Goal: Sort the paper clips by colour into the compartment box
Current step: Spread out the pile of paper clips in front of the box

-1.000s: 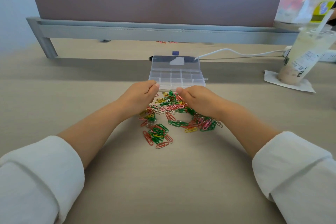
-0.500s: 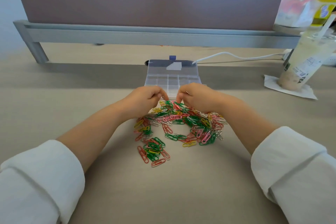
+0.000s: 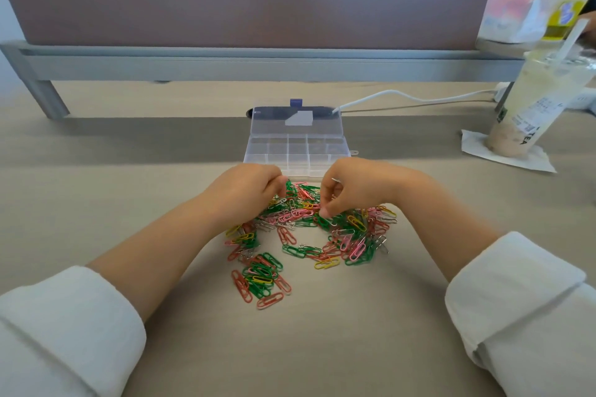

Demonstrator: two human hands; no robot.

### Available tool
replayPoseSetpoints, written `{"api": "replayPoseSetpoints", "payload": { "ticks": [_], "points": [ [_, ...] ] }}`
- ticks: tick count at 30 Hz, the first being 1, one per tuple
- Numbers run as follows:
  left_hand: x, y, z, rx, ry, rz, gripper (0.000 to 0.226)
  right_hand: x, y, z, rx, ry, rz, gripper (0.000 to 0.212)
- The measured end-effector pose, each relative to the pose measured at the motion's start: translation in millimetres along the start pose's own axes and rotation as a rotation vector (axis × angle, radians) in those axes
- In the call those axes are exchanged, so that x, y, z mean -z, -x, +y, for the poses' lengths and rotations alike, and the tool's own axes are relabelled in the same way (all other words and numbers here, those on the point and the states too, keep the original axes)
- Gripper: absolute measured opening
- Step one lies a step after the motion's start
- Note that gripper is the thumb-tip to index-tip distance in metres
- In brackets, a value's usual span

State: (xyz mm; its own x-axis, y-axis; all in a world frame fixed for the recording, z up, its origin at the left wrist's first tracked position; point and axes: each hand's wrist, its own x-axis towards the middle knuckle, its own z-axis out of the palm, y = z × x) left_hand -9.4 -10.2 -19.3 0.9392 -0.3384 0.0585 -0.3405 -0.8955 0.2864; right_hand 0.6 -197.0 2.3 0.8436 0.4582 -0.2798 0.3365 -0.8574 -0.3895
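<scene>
Tangles worry us: with our right hand [image 3: 351, 190] pinching paper clips [image 3: 354, 235] and our left hand [image 3: 248, 192] curled, hold unclear, linked strays may drop into the compartment box [image 3: 296, 151] miscoloured

Green, red, pink, yellow and silver paper clips [image 3: 309, 235] lie before a clear compartment box [image 3: 296, 151] on a beige table [image 3: 129, 171].

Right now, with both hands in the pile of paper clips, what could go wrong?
1. The paper clips overlap in one mixed pile, so the right hand or left hand may lift one and drag other colours along.
2. The compartment box has small cells side by side; a clip could drop into the wrong one.
3. The drink cup stands to the right; a wide arm sweep might tip it.
</scene>
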Motion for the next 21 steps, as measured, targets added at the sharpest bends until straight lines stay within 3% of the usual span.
{"api": "replayPoseSetpoints", "payload": {
  "ticks": [5, 12, 21],
  "points": [
    [5, 3, -7, -0.009, -0.1, 0.012, 0.017, 2, 0, -2, 0.0, -0.032, 0.036, 0.009],
    [11, 6, -3, -0.013, -0.111, -0.106, 0.014, 3, 9, -10, -0.008, 0.096, -0.056, 0.008],
    [17, 8, -2, -0.019, -0.086, -0.157, 0.011, -2, 8, -15, 0.036, 0.098, -0.002, 0.013]
  ]
}}
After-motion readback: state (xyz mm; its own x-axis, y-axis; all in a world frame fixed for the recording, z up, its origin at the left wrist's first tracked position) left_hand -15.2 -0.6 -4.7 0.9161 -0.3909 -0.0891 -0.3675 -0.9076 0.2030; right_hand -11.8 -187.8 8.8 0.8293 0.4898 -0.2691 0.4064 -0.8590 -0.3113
